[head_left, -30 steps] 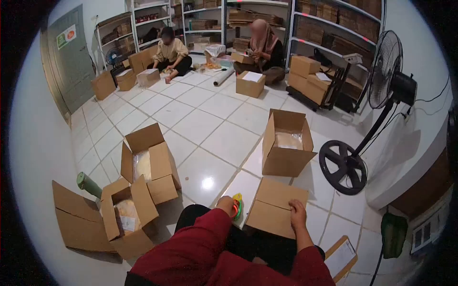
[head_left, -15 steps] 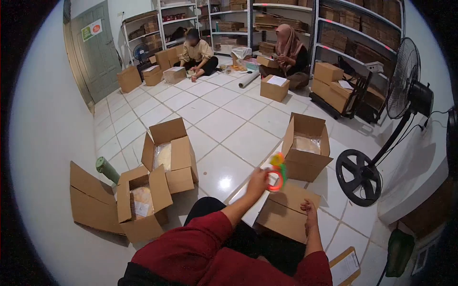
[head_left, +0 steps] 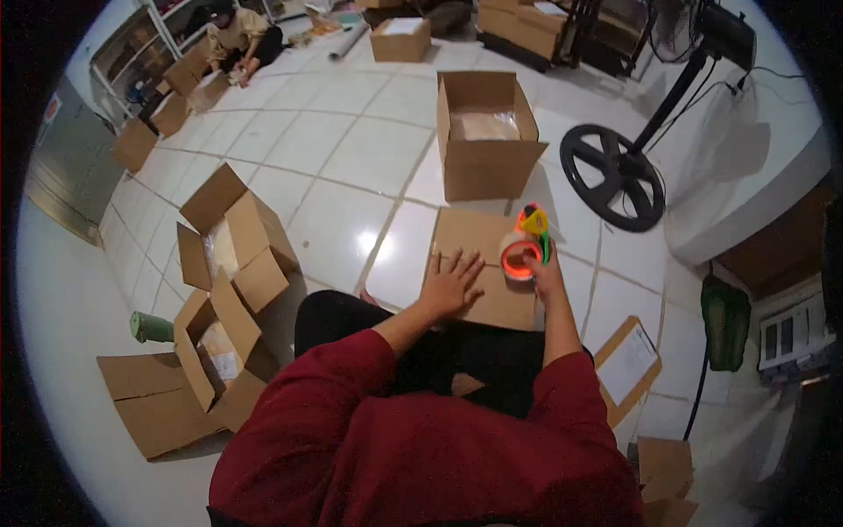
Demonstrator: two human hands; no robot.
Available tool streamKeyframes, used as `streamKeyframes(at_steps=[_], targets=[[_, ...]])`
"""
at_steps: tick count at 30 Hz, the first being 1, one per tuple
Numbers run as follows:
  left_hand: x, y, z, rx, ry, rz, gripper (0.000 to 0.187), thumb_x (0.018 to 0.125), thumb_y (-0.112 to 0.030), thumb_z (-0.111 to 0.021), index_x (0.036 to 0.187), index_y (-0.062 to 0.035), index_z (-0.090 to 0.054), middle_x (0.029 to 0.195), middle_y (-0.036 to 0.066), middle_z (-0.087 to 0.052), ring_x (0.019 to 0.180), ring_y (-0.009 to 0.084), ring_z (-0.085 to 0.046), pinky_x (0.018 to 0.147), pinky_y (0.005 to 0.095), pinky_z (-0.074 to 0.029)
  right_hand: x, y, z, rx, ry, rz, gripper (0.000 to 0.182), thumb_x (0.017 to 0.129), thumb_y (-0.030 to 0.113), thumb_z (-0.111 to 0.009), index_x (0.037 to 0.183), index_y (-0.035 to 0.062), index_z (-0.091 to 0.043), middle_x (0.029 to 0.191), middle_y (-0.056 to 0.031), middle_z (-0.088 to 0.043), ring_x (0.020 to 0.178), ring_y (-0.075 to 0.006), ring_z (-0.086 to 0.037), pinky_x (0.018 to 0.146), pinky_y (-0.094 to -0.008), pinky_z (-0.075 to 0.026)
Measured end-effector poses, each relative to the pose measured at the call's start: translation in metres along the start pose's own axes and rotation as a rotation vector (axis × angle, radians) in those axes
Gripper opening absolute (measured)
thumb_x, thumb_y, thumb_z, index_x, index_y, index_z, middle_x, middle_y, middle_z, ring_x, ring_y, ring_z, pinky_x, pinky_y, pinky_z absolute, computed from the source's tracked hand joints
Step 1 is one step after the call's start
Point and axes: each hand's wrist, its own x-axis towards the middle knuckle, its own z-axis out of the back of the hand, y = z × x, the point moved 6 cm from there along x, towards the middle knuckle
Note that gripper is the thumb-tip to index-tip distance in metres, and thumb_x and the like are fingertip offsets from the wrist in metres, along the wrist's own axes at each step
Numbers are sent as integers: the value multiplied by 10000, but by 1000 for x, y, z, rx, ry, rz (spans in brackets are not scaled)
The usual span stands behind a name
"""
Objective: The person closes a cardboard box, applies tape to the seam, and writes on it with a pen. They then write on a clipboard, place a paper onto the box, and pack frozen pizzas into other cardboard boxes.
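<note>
In the head view a closed cardboard box [head_left: 487, 303] sits in front of my lap, its top flaps folded down. My left hand [head_left: 451, 285] lies flat on the left part of its top, fingers spread. A tape dispenser [head_left: 525, 255], orange, yellow and green with a roll of tape, is in my right hand [head_left: 546, 274] over the box's right side. My right fingers wrap round its handle.
An open box [head_left: 492, 167] with plastic-wrapped contents stands ahead. Two open boxes [head_left: 250, 255] [head_left: 206, 351] are at the left, near a green roll [head_left: 151, 328]. A clipboard [head_left: 628, 369] and a fan base [head_left: 612, 178] are at the right. A co-worker [head_left: 237, 39] sits far left.
The tape dispenser has passed from my left hand to my right. My left hand has come down flat onto the box. The view has turned downward and to the right.
</note>
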Motion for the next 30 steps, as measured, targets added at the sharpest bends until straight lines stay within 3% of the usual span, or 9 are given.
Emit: streamKeyframes(at_steps=[3, 6, 11, 17, 20, 22, 23, 25, 30], targets=[[-2, 6, 0, -7, 17, 8, 535, 817, -406, -333, 1259, -114, -263, 1313, 54, -246, 1203, 263, -230, 969, 487, -105, -11, 34, -6, -134, 36, 58, 642, 651, 33, -604, 1195, 13, -265, 1163, -111, -365, 1047, -196, -393, 887, -286, -325], [1, 10, 0, -55, -32, 23, 509, 819, -371, -345, 1253, -115, -274, 1304, 52, -263, 1199, 266, -235, 973, 470, -123, -15, 70, -15, -495, 62, 310, 695, 570, 77, -675, 1148, 23, -293, 1080, -118, -405, 1036, -218, -398, 893, -313, -317], [9, 17, 6, -169, -78, 30, 430, 806, -303, -400, 1181, -96, -368, 1260, 79, -324, 1167, 275, -279, 963, 444, -178, -20, 66, -39, -769, 197, 299, 636, 555, 58, -661, 1100, 40, -334, 1032, -137, -420, 1031, -280, -401, 884, -345, -324], [20, 28, 18, -295, -215, 20, 248, 775, -183, -453, 955, -17, -490, 1062, 146, -472, 1017, 299, -412, 869, 373, -329, -22, 67, -55, -1052, 231, 334, 583, 558, 4, -613, 1085, 51, -368, 1034, -162, -415, 1015, -342, -384, 876, -387, -314], [25, 38, 15, -555, -92, 207, 218, 771, -201, -484, 908, -34, -517, 977, 78, -516, 911, 220, -482, 794, 324, -390, -22, 65, -55, -1056, 225, 355, 575, 560, 3, -612, 1082, 53, -377, 1025, -163, -419, 1001, -342, -392, 863, -389, -319], [22, 50, 2, -1500, -266, 572, 243, 816, -264, -462, 908, -46, -518, 895, 60, -520, 823, 170, -495, 733, 308, -407, -18, 59, -54, -1065, 215, 361, 575, 559, 12, -620, 1080, 53, -380, 1019, -162, -422, 992, -341, -398, 854, -388, -326], [21, 50, 2, -1508, -270, 568, 243, 816, -264, -462, 908, -46, -518, 895, 60, -520, 823, 170, -495, 733, 308, -407, -17, 57, -54, -1094, 208, 377, 589, 556, 88, -672, 1068, 57, -383, 1013, -162, -432, 978, -333, -415, 836, -377, -343], [22, 24, -20, -2283, 225, 766, 255, 840, -293, -438, 912, -62, -520, 831, 43, -519, 769, 126, -496, 683, 262, -410, -19, 62, -59, -1127, 208, 397, 614, 553, 163, -723, 1056, 61, -385, 1008, -163, -443, 964, -326, -432, 819, -367, -360], [25, 27, -8, -2049, 114, 698, 233, 822, -267, -477, 897, -50, -513, 767, 44, -516, 695, 129, -496, 627, 249, -423, -24, 70, -65, -1063, 219, 443, 653, 540, 146, -707, 1115, 97, -403, 1040, -138, -432, 974, -326, -421, 830, -394, -348]])
